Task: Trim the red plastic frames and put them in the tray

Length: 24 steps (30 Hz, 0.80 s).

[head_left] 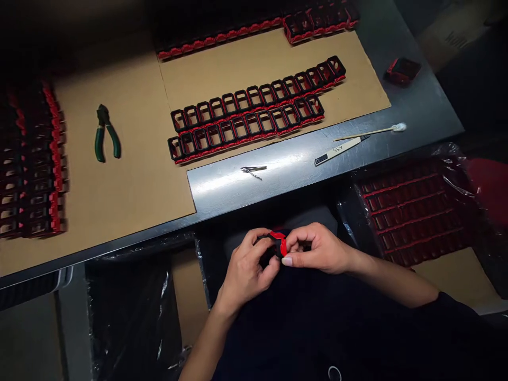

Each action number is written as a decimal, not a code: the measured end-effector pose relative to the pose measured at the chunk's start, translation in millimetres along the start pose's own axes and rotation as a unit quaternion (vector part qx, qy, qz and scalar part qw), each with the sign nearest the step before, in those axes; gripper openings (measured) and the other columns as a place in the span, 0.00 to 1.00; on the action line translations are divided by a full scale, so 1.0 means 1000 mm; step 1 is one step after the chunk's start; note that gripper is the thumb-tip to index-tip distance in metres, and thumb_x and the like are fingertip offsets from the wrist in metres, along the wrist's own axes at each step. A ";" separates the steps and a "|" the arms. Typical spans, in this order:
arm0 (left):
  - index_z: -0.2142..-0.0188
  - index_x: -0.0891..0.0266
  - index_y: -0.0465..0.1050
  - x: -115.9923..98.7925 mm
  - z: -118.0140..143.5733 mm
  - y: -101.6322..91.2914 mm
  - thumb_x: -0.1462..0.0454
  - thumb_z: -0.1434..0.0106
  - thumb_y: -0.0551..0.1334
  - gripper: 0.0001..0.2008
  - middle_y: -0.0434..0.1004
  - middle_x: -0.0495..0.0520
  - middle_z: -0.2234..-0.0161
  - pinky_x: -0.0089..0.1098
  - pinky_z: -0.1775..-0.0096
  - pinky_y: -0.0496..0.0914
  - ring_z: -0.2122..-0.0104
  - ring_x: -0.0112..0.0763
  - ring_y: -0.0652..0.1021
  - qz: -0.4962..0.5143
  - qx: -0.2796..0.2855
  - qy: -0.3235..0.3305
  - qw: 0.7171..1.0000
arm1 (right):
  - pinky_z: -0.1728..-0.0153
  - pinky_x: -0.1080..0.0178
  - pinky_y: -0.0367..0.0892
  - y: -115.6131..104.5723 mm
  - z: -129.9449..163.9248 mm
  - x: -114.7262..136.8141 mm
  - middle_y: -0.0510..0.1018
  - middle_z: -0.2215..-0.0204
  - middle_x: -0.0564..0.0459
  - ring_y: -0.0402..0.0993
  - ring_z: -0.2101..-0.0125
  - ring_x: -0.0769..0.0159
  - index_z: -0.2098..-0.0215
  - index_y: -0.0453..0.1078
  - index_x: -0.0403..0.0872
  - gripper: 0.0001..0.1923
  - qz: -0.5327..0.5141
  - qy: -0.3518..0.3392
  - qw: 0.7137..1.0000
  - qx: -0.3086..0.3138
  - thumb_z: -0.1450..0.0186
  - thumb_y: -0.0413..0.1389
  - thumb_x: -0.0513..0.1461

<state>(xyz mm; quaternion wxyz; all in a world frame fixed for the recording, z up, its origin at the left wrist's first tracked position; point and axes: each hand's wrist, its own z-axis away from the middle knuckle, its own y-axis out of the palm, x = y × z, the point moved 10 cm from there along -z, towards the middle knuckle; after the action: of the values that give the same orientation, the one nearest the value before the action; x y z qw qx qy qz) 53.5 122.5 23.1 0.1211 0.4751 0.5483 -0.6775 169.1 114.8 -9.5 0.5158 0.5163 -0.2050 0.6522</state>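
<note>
Below the table's front edge, over my lap, both hands pinch one small black-and-red frame part point(279, 242). My left hand point(248, 267) grips it from the left, fingers curled around its black side. My right hand point(317, 248) holds its red edge from the right, thumb underneath. Most of the part is hidden by my fingers. On the table, two long rows of matching black-and-red frames point(250, 119) lie side by side on a brown cardboard sheet point(278, 58).
Green-handled pliers point(105, 132) lie on cardboard at left. Tweezers point(253, 170), a white blade marked A55 point(339, 150) and a cotton swab point(375, 130) rest on the grey metal table point(301, 159). More frames are stacked at far left point(35, 164), at the back point(254, 26), and in a plastic-lined bin point(413, 211) at right.
</note>
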 end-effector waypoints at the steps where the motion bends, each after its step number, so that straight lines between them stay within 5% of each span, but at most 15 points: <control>1: 0.56 0.62 0.74 0.000 0.000 -0.002 0.67 0.39 0.62 0.11 0.75 0.61 0.52 0.33 0.59 0.78 0.56 0.37 0.81 0.025 -0.002 -0.003 1.000 | 0.75 0.70 0.63 0.000 0.001 0.004 0.74 0.78 0.57 0.66 0.78 0.74 0.67 0.78 0.42 0.12 0.028 -0.022 0.999 0.003 0.40 0.69 0.44; 8: 0.53 0.61 0.76 0.000 0.002 -0.014 0.58 0.40 0.68 0.16 0.75 0.64 0.46 0.41 0.52 0.79 0.49 0.45 0.80 0.094 -0.058 -0.007 0.994 | 0.68 0.66 0.69 0.006 0.010 0.038 0.80 0.73 0.52 0.74 0.73 0.68 0.65 0.79 0.44 0.04 0.224 -0.259 0.939 -0.017 0.34 0.64 0.38; 14: 0.55 0.62 0.75 -0.008 0.003 -0.017 0.60 0.40 0.71 0.16 0.75 0.66 0.43 0.40 0.49 0.78 0.46 0.44 0.79 0.040 -0.106 0.026 0.993 | 0.68 0.65 0.70 0.010 0.009 0.038 0.80 0.73 0.51 0.75 0.73 0.67 0.66 0.78 0.44 0.03 0.266 -0.317 0.910 -0.036 0.34 0.61 0.34; 19: 0.58 0.63 0.73 -0.015 0.008 -0.021 0.62 0.40 0.70 0.13 0.75 0.68 0.43 0.38 0.53 0.80 0.47 0.44 0.80 0.012 -0.131 0.058 0.990 | 0.67 0.66 0.69 0.008 0.004 0.028 0.80 0.72 0.52 0.75 0.72 0.67 0.63 0.79 0.45 0.04 0.238 -0.270 0.933 -0.015 0.35 0.61 0.33; 24: 0.59 0.63 0.68 -0.016 0.009 -0.022 0.64 0.42 0.70 0.15 0.77 0.69 0.47 0.36 0.57 0.81 0.49 0.44 0.81 -0.012 -0.131 0.058 0.990 | 0.65 0.65 0.71 -0.004 -0.007 -0.010 0.80 0.66 0.50 0.77 0.68 0.67 0.57 0.75 0.43 0.12 -0.001 -0.063 0.997 0.034 0.36 0.62 0.41</control>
<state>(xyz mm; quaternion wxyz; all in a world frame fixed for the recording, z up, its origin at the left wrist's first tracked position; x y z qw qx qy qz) 42.5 117.5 48.5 0.1425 0.4868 0.6442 -0.5725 168.5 116.9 -21.7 0.4849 0.5736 -0.2139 0.6246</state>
